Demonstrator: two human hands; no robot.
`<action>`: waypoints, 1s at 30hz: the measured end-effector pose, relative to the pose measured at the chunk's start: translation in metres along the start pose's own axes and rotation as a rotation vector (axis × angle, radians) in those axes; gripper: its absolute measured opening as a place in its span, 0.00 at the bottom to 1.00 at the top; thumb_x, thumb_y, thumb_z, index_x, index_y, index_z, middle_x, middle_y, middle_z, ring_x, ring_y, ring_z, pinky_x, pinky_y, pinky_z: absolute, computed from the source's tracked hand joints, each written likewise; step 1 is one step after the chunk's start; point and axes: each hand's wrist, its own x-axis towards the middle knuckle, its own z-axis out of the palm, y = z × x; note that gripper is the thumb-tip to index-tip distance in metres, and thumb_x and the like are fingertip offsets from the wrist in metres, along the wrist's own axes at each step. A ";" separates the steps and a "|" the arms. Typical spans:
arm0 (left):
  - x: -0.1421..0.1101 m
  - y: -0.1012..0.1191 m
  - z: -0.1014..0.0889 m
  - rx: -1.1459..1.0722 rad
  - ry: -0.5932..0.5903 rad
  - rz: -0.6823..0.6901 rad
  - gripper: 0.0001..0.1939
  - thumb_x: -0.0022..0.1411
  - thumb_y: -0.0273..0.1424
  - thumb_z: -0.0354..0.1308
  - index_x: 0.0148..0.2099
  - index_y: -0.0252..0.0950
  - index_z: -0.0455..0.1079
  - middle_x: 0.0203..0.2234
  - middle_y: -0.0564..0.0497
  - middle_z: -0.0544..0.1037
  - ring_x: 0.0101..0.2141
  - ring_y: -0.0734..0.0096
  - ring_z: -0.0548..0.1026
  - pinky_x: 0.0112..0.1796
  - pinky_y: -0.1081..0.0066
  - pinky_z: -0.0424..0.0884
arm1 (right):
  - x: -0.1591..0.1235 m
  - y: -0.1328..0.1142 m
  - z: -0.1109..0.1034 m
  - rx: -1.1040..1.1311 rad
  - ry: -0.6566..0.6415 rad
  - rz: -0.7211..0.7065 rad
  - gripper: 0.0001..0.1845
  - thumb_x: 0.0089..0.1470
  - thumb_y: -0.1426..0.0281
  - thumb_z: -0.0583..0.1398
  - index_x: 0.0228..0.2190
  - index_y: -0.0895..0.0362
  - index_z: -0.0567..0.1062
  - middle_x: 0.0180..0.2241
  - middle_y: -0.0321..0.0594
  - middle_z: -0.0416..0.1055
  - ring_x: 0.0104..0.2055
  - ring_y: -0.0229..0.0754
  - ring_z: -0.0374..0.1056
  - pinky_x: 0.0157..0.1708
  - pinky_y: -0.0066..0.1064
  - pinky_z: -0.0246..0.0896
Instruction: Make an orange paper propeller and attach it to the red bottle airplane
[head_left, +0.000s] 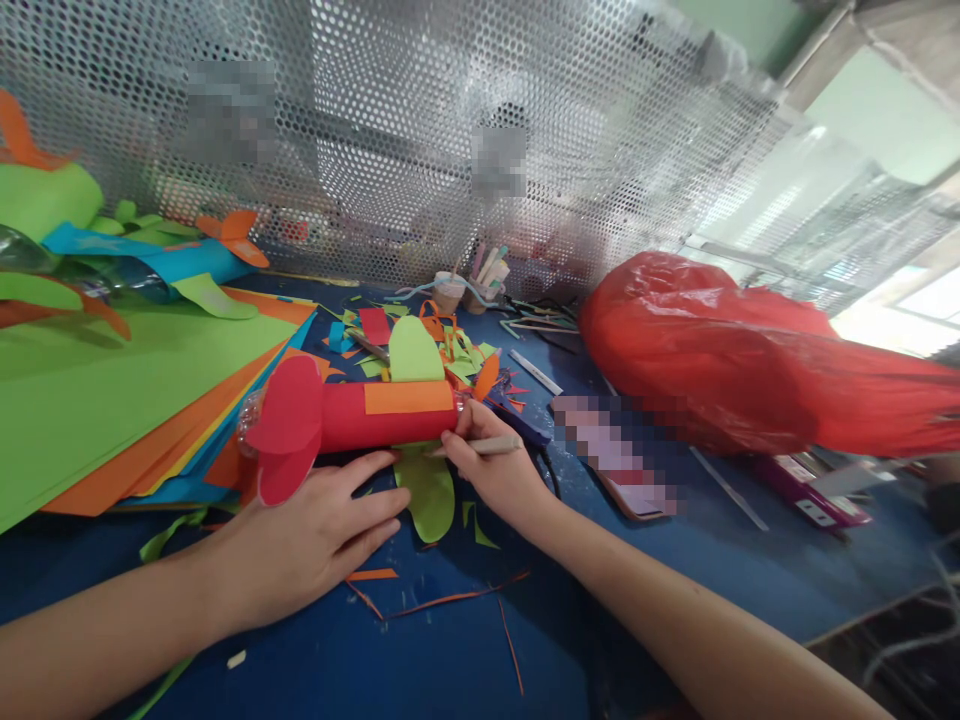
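Note:
A toy airplane (390, 418) made from a plastic bottle wrapped in red paper lies across the middle. It has an orange strip (409, 398) on its body, green paper wings (417, 352) and red rounded pieces (289, 420) at the left end. My left hand (322, 535) lies in front of it, fingers stretched out, the index fingertip by the body's lower edge; its thumb is hidden. Between the fingers of my right hand (487, 470) is a light-grey pen (496, 445), its tip over the near green wing beside the body.
Stacked coloured paper (150, 390) and a blue bottle airplane (180, 262) stand on the left. Paper scraps (469, 355) and cups of sticks (484, 290) sit behind. A phone (611, 455) and a large red plastic bag (720, 350) lie right. Perforated metal (420, 150) closes off the back.

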 end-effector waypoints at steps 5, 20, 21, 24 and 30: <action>-0.001 0.000 -0.002 -0.009 -0.003 0.009 0.21 0.72 0.39 0.37 0.56 0.50 0.68 0.59 0.45 0.67 0.45 0.53 0.77 0.42 0.49 0.76 | 0.000 -0.002 0.000 -0.010 -0.001 -0.003 0.12 0.53 0.69 0.57 0.23 0.53 0.58 0.19 0.25 0.55 0.19 0.33 0.53 0.20 0.26 0.50; 0.000 -0.001 -0.001 -0.005 -0.012 0.006 0.21 0.72 0.39 0.38 0.56 0.50 0.69 0.59 0.44 0.67 0.46 0.54 0.77 0.42 0.49 0.76 | 0.001 0.003 -0.001 -0.038 -0.004 -0.003 0.11 0.53 0.71 0.57 0.24 0.53 0.59 0.20 0.26 0.58 0.21 0.33 0.59 0.22 0.26 0.56; 0.000 0.000 -0.001 0.000 -0.006 0.006 0.21 0.72 0.39 0.37 0.56 0.49 0.69 0.59 0.44 0.67 0.46 0.54 0.77 0.42 0.49 0.76 | 0.001 0.003 -0.001 -0.040 -0.001 -0.002 0.11 0.53 0.71 0.57 0.24 0.53 0.59 0.21 0.27 0.59 0.22 0.34 0.59 0.22 0.25 0.56; 0.000 0.000 -0.001 0.016 0.017 0.008 0.22 0.72 0.39 0.36 0.55 0.48 0.70 0.59 0.43 0.68 0.45 0.53 0.77 0.41 0.50 0.76 | 0.001 0.004 -0.001 -0.043 -0.001 -0.005 0.10 0.53 0.72 0.56 0.24 0.53 0.59 0.22 0.27 0.59 0.24 0.34 0.61 0.23 0.25 0.57; -0.001 0.000 -0.001 0.008 0.020 0.006 0.21 0.72 0.40 0.38 0.55 0.50 0.70 0.59 0.46 0.67 0.45 0.54 0.77 0.42 0.53 0.76 | 0.000 0.002 -0.002 -0.003 -0.016 0.035 0.10 0.52 0.73 0.56 0.24 0.53 0.59 0.21 0.27 0.59 0.23 0.34 0.63 0.22 0.25 0.60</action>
